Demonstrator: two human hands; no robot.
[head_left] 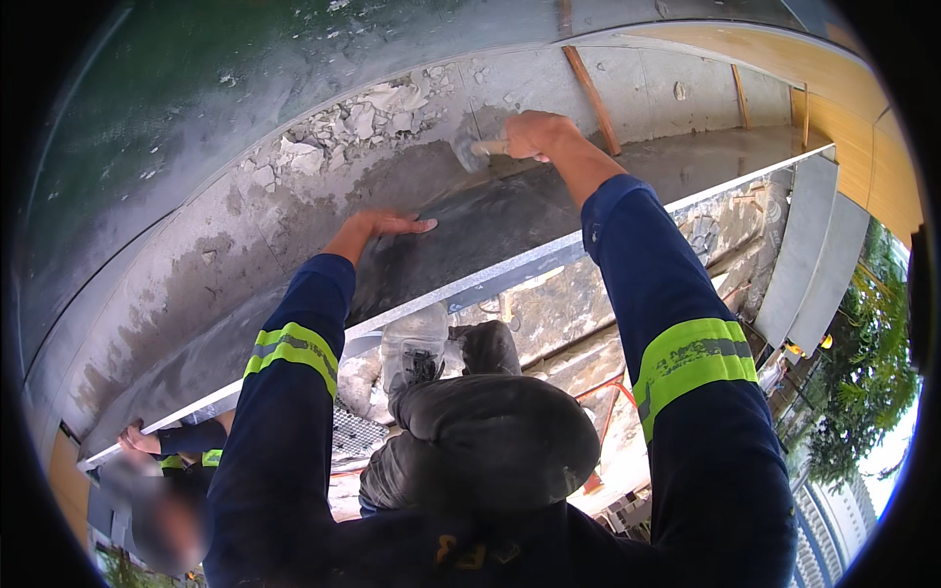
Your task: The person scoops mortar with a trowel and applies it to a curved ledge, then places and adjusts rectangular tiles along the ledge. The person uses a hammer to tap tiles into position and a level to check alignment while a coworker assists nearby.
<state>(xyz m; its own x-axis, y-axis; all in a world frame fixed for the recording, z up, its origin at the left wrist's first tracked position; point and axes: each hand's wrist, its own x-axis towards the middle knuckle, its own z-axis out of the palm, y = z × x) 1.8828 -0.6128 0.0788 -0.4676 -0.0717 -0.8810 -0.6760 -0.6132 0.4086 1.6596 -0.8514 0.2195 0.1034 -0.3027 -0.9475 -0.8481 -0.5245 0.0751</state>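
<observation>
A long dark stone slab [461, 230] with a pale front edge runs from lower left to upper right across the view. My left hand [382, 223] rests on its upper surface with the fingers stretched out. Farther right, my right hand [537, 135] grips a mallet [472, 152] by its light wooden handle. The mallet's grey head points left, just above the slab's back edge near the wall; whether it touches the stone I cannot tell.
Broken mortar chunks [368, 118] lie along the ledge behind the slab. Narrow wooden strips [591, 98] stand toward the right. At the lower left, a co-worker's hand [140, 438] is at the slab's end. Rough rubble ground [564, 304] and a red hose [610, 387] show below.
</observation>
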